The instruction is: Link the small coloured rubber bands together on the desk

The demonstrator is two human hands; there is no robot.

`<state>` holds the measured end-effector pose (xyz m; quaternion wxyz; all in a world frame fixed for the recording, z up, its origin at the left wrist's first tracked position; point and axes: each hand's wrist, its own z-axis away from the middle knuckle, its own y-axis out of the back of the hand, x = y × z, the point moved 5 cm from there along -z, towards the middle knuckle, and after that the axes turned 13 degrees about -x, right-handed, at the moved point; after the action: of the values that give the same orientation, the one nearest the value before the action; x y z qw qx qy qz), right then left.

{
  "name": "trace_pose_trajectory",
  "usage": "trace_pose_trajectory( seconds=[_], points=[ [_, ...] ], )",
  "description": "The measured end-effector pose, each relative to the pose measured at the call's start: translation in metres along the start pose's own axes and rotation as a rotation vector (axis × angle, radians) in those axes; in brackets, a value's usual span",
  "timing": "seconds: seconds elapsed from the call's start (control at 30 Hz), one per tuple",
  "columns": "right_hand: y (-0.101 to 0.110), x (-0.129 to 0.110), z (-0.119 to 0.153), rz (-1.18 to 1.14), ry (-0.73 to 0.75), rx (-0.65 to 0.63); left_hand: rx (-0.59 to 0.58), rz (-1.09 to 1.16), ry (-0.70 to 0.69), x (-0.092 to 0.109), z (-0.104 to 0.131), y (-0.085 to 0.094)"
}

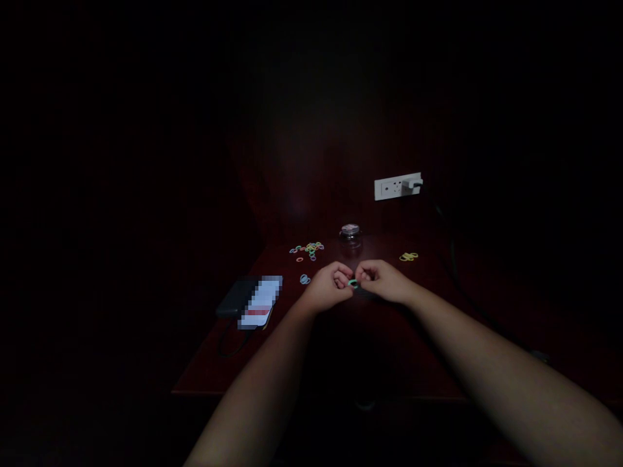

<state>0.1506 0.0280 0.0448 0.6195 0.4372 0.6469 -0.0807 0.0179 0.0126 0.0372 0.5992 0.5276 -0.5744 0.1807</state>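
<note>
My left hand (331, 287) is closed, with a small green hair tie (352, 283) pinched at its fingertips. Close beside it, my right hand (382, 280) has its fingers curled together at the band's right side; what they hold, if anything, is hidden. A dark flat item (366, 294) lies partly under the right hand, too dim to name. Left of my hands sits a small group of light blue hair ties (304, 279). Farther back is a loose pile of mixed-colour hair ties (311, 248). Several yellow hair ties (409, 257) lie together on the right.
A clear round jar (351, 240) stands behind my hands on the dark red table (214, 376). At the left are a lit phone (261, 302) and a dark case-like object (236, 297) with a cable. A wall socket (389, 188) holds a plug whose cord (453, 253) hangs down right.
</note>
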Motion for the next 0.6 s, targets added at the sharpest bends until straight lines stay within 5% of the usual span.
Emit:
trace_pose_trajectory(
  seconds=[0.27, 0.6],
  points=[
    [0.0033, -0.0006, -0.0010, 0.032, 0.025, 0.060, -0.049, 0.030, 0.159, -0.0071, 0.0002, -0.0027],
    [0.0092, -0.0014, -0.0014, 0.030, 0.068, 0.204, 0.143, 0.231, 0.157, -0.0081, -0.0050, 0.0019]
  ],
)
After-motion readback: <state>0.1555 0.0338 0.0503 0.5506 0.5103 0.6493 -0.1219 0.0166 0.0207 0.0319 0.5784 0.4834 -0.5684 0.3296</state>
